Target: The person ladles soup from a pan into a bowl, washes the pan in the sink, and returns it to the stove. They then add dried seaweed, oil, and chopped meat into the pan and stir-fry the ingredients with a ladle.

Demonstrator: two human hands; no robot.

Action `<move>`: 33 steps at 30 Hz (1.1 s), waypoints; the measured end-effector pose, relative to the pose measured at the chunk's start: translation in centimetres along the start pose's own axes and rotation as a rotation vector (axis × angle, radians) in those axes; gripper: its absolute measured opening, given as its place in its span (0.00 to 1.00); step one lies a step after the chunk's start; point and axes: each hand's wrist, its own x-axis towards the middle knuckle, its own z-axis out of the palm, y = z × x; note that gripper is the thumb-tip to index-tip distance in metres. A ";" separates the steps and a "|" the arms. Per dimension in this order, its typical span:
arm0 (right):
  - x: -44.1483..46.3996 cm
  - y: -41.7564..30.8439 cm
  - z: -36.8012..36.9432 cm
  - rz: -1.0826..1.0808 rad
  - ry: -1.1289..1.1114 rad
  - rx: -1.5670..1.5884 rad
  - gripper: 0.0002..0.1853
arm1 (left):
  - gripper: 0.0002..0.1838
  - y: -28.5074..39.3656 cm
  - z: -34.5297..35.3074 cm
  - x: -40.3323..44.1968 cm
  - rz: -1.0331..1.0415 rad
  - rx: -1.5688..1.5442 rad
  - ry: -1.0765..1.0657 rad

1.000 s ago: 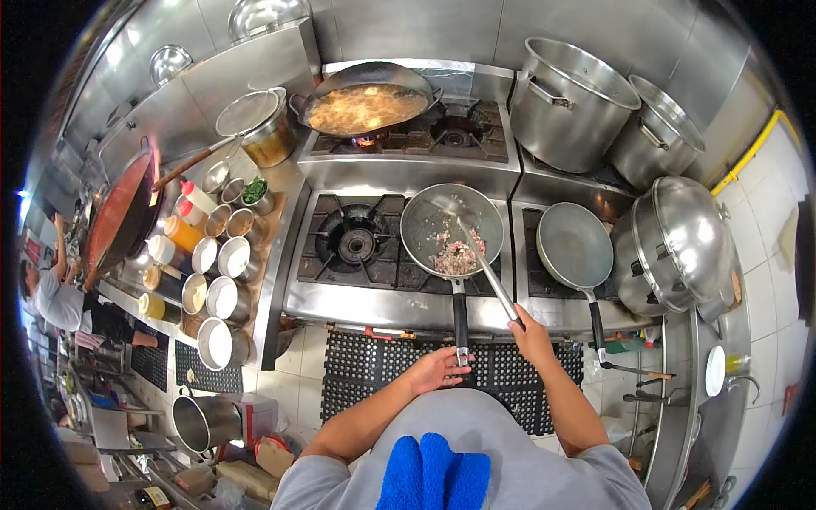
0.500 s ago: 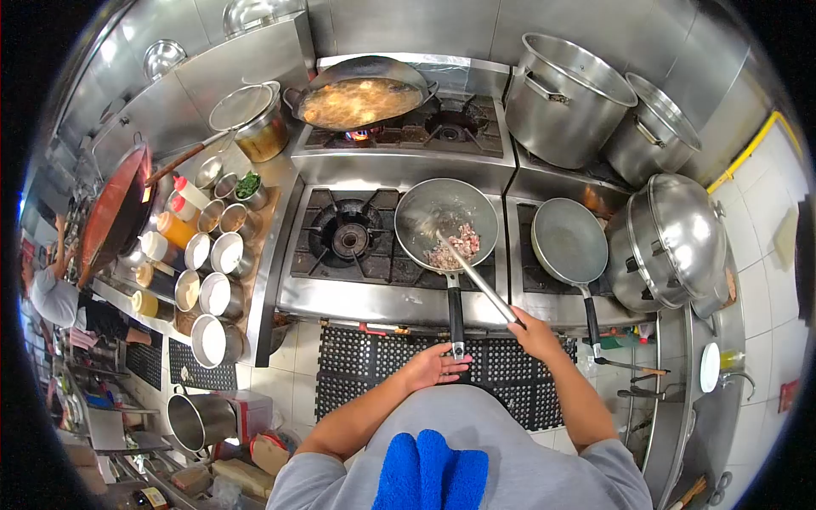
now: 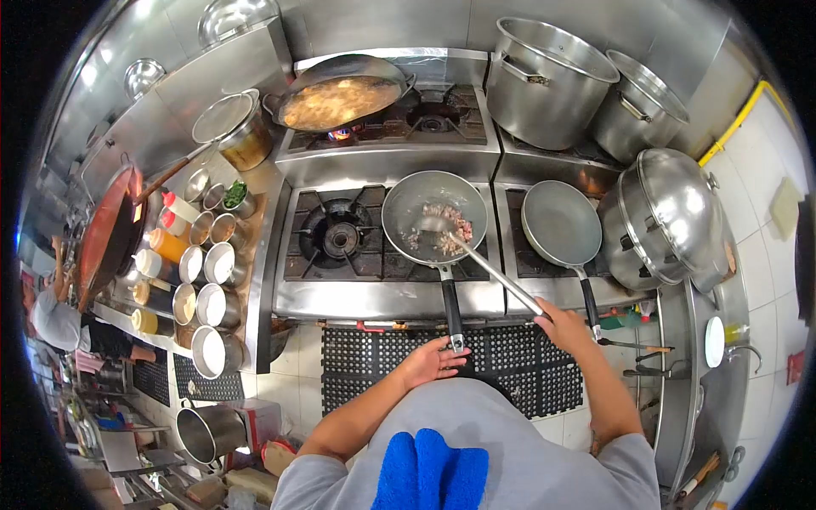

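Observation:
A grey frying pan sits on the stove's front burner, its black handle pointing toward me. Chopped pinkish, meat-like pieces lie in its base. My right hand is closed around the long metal handle of a ladle; the head is down among the pieces and blurred. Beside the end of the pan handle is my left hand, fingers stretched out and apart, not wrapped round it; whether they touch it I cannot tell.
A second pan rests at the right, near a domed steel pot. Behind are a wok of bubbling oil over flame and tall stockpots. Left stand squeeze bottles and steel containers. Another person is far left.
My right hand has shifted right and slightly up with the ladle, and the pieces in the pan have moved about. My left hand stays by the handle end. The whole view has shifted slightly.

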 end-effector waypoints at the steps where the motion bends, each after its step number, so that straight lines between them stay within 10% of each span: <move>1: 0.5 0.1 1.1 0.000 -0.002 0.000 0.26 | 0.22 0.0 0.3 -0.2 0.009 0.008 0.020; 8: 2.5 -1.1 5.4 0.201 0.122 0.181 0.27 | 0.19 -0.4 0.1 -0.8 0.027 0.023 0.022; 12: 0.2 -1.6 7.5 -0.130 0.292 0.193 0.27 | 0.18 -0.3 0.5 -1.2 0.040 0.014 0.039; 14: -2.4 -5.4 1.8 0.402 -0.262 0.727 0.26 | 0.22 -0.4 0.3 -1.2 0.035 0.044 0.058; 22: -4.1 -3.8 -1.5 0.365 -0.382 0.645 0.24 | 0.25 -1.6 -1.6 -0.3 0.103 -0.034 0.008; 26: -1.0 -1.3 3.3 -0.031 -0.039 0.329 0.23 | 0.21 -2.5 -2.1 -0.1 0.152 -0.098 0.027; 33: 1.3 -4.5 4.2 0.356 0.021 0.463 0.27 | 0.20 -3.4 -1.8 0.8 0.234 -0.108 -0.014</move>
